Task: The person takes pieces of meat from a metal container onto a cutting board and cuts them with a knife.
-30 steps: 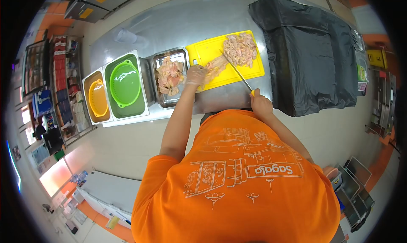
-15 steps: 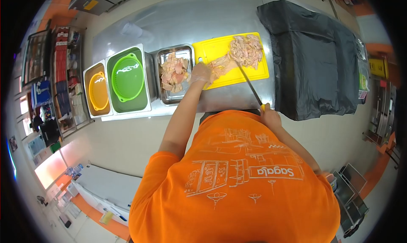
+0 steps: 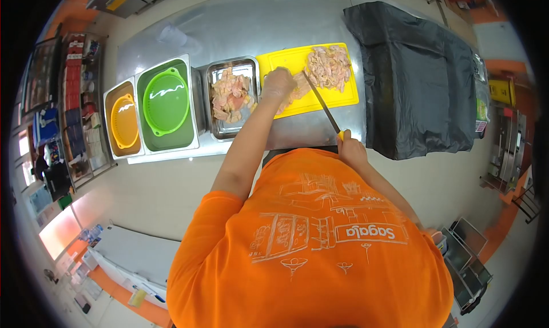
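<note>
My right hand [image 3: 352, 150] is wrapped round the yellow handle of a long knife [image 3: 322, 102]. Its blade reaches over the yellow cutting board [image 3: 320, 102], the tip by a flat piece of raw chicken [image 3: 299, 88]. On that piece lies my left hand [image 3: 279, 83], in a see-through glove, fingers curled down and partly hidden. A heap of cut chicken strips [image 3: 329, 68] covers the board's far right. Left of the board, a steel tray [image 3: 233, 134] holds larger raw chicken pieces [image 3: 230, 96].
Farther left stand two steel pans, one with a green basket [image 3: 166, 102], the other with an orange basket [image 3: 124, 121]. Black plastic sheeting [image 3: 417, 82] covers something right of the board. A transparent container [image 3: 172, 36] sits at the back of the steel table [image 3: 246, 22].
My left hand has moved up and slightly right over the chicken piece. The knife has shifted a little left and away from me, its tip now nearer that hand.
</note>
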The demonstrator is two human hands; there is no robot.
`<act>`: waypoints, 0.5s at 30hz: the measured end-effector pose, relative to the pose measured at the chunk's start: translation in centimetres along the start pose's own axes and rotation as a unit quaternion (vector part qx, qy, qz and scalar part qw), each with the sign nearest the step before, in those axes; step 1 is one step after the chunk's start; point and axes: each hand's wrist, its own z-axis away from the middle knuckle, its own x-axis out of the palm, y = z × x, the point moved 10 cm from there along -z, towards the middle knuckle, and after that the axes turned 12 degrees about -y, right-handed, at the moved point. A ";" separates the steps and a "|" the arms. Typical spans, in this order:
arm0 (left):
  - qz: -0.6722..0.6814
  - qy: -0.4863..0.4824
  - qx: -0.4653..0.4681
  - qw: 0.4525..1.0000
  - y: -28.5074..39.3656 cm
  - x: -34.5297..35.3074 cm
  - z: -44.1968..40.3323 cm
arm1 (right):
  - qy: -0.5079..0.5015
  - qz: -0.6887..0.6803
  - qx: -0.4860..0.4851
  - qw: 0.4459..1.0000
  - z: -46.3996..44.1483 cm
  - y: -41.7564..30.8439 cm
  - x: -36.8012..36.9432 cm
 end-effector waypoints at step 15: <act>0.112 0.172 0.027 0.978 -5.0 -1.3 -0.9 | -0.003 -0.010 0.010 1.000 -0.6 -3.1 -0.6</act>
